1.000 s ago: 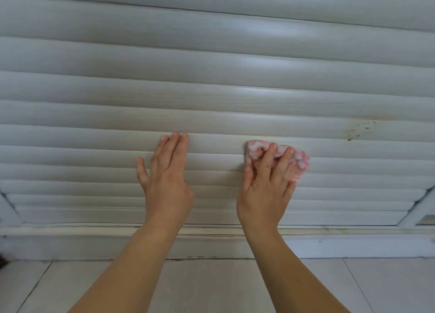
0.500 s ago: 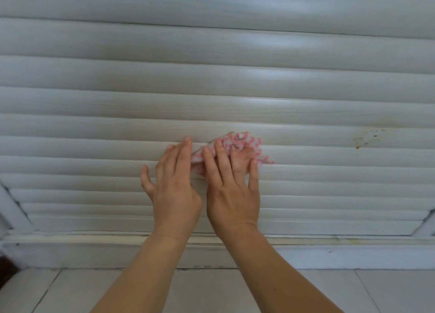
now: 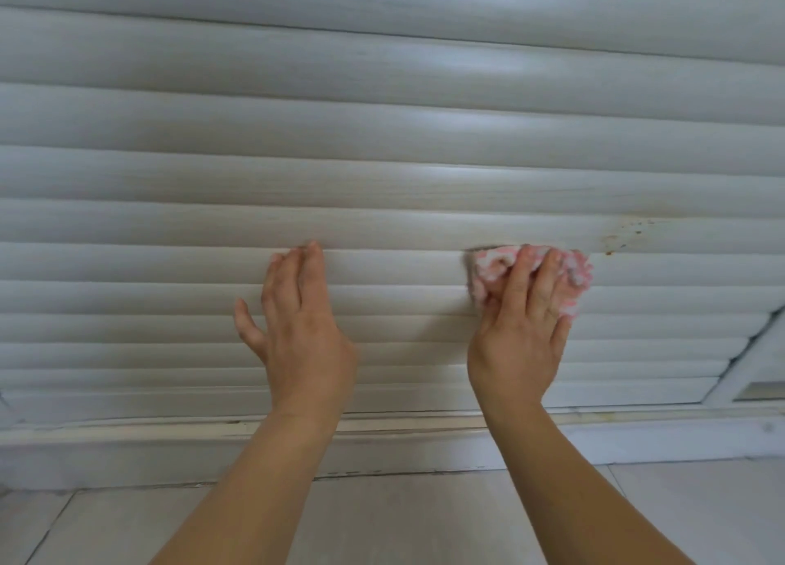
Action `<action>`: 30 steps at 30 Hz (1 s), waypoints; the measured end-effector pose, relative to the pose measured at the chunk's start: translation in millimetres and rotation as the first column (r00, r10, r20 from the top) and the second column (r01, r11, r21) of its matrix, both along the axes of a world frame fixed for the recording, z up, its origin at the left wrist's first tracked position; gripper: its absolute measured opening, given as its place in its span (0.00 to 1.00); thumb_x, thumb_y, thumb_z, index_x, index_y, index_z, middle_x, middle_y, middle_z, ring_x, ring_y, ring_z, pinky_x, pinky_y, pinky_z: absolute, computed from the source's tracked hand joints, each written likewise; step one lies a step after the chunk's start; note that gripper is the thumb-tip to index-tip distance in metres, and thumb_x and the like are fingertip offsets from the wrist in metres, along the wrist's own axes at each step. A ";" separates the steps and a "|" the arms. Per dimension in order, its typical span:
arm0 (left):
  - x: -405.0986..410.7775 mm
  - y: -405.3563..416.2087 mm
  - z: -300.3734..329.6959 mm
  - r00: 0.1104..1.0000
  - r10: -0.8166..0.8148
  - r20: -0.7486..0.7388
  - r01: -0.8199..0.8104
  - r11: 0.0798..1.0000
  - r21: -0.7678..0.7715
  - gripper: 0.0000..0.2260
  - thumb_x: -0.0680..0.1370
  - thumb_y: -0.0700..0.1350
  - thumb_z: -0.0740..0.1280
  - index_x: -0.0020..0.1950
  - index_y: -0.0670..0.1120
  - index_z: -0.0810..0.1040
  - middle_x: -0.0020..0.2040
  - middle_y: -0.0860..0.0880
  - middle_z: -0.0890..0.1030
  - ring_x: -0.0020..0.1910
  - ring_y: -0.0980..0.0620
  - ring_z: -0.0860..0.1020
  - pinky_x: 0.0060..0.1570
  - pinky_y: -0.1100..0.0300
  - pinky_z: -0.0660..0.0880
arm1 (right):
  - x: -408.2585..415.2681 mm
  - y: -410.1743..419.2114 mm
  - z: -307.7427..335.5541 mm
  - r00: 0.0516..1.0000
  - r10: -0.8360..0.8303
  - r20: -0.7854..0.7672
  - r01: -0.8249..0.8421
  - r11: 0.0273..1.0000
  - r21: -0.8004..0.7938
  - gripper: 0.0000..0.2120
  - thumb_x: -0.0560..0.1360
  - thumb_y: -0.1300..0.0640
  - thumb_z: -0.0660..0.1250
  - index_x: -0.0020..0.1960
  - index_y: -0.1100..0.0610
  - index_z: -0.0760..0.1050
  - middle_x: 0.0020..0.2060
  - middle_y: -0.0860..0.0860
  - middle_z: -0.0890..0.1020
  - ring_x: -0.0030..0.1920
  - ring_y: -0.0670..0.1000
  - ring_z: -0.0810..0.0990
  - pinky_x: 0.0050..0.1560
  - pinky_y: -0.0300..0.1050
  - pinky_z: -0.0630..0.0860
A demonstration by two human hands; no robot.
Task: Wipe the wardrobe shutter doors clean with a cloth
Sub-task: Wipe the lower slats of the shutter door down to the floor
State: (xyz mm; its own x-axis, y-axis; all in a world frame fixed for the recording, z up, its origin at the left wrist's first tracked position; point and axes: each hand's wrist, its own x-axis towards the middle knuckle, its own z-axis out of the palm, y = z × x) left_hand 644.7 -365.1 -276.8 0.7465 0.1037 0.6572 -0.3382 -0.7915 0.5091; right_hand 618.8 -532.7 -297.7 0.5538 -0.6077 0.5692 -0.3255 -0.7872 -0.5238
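— Cloth?
— Pink and white, bunched, pressed against a lower slat of the shutter door, right of centre, under the right hand, fingers spread over it.
— Left hand?
— Flat on the slats, fingers straight and together, holding nothing, well apart from the cloth.
— Around that?
— Brown specks just right of the cloth; pale floor tiles near the bottom.

- Shutter door: white slats with faint wood grain, smooth, soft sheen
- Cloth: pink-and-white, nubbly, matt
- Floor tiles at 6 o'clock: pale, smooth, matt
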 end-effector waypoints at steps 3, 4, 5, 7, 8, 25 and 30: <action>-1.5 -5.3 -0.5 1.000 -0.004 -0.010 0.004 1.000 0.002 0.40 0.65 0.25 0.59 0.75 0.47 0.60 0.74 0.47 0.60 0.74 0.49 0.55 0.69 0.41 0.44 | 8.1 20.2 4.2 0.995 0.002 0.099 0.000 1.000 -0.016 0.28 0.81 0.55 0.54 0.77 0.54 0.48 0.77 0.55 0.49 0.76 0.59 0.50 0.72 0.62 0.53; -1.9 -6.5 0.0 1.000 -0.002 -0.013 0.002 1.000 0.004 0.40 0.65 0.25 0.60 0.75 0.47 0.59 0.74 0.48 0.60 0.74 0.49 0.55 0.69 0.41 0.44 | 10.6 28.4 3.7 0.996 0.016 0.092 -0.014 1.000 -0.026 0.28 0.79 0.57 0.54 0.77 0.54 0.50 0.77 0.55 0.49 0.76 0.60 0.50 0.71 0.63 0.54; -1.8 -7.6 0.4 1.000 0.002 -0.013 -0.002 1.000 0.005 0.39 0.65 0.26 0.60 0.74 0.47 0.60 0.74 0.48 0.60 0.74 0.49 0.56 0.69 0.40 0.45 | 12.5 37.8 1.4 0.995 0.053 0.079 -0.048 0.997 -0.064 0.30 0.77 0.59 0.55 0.77 0.54 0.51 0.77 0.54 0.50 0.76 0.60 0.51 0.71 0.63 0.54; -0.6 -8.3 1.2 1.000 0.000 -0.001 0.000 1.000 0.001 0.37 0.65 0.28 0.60 0.74 0.46 0.62 0.73 0.46 0.63 0.73 0.47 0.59 0.68 0.39 0.48 | 16.5 59.9 -7.0 0.982 0.183 0.040 -0.168 0.953 -0.251 0.32 0.72 0.59 0.55 0.76 0.53 0.56 0.76 0.54 0.56 0.75 0.59 0.54 0.70 0.62 0.55; 0.1 -8.5 0.8 1.000 -0.015 0.019 0.015 1.000 -0.003 0.34 0.67 0.30 0.60 0.73 0.45 0.64 0.72 0.45 0.65 0.72 0.46 0.62 0.67 0.38 0.49 | 18.2 70.7 -12.3 0.970 0.243 -0.014 -0.231 0.905 -0.356 0.31 0.72 0.56 0.54 0.76 0.52 0.56 0.76 0.53 0.56 0.75 0.58 0.54 0.69 0.62 0.55; 7.5 7.4 -14.4 0.965 -0.219 0.145 0.211 0.975 0.073 0.36 0.62 0.28 0.51 0.70 0.42 0.68 0.67 0.43 0.72 0.68 0.50 0.65 0.68 0.45 0.56 | -1.9 -5.8 -43.2 0.971 0.156 0.182 -0.151 0.988 -0.040 0.36 0.76 0.73 0.56 0.77 0.49 0.49 0.75 0.50 0.43 0.74 0.55 0.41 0.51 0.55 0.74; 8.9 18.5 -23.3 0.971 -0.202 0.131 0.188 0.976 0.112 0.36 0.62 0.27 0.52 0.70 0.42 0.68 0.67 0.43 0.72 0.68 0.48 0.65 0.69 0.45 0.56 | 9.8 -15.2 -36.9 0.932 -0.080 0.352 -0.041 0.946 0.323 0.26 0.81 0.66 0.55 0.77 0.60 0.51 0.76 0.61 0.45 0.76 0.59 0.44 0.72 0.49 0.51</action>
State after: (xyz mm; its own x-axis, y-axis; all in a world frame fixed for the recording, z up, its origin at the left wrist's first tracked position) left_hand 653.7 -346.7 -300.1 0.6456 -0.1045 0.7565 -0.5531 -0.7470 0.3688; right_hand 628.5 -548.0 -334.6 0.3366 -0.7984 0.4992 -0.0834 -0.5534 -0.8288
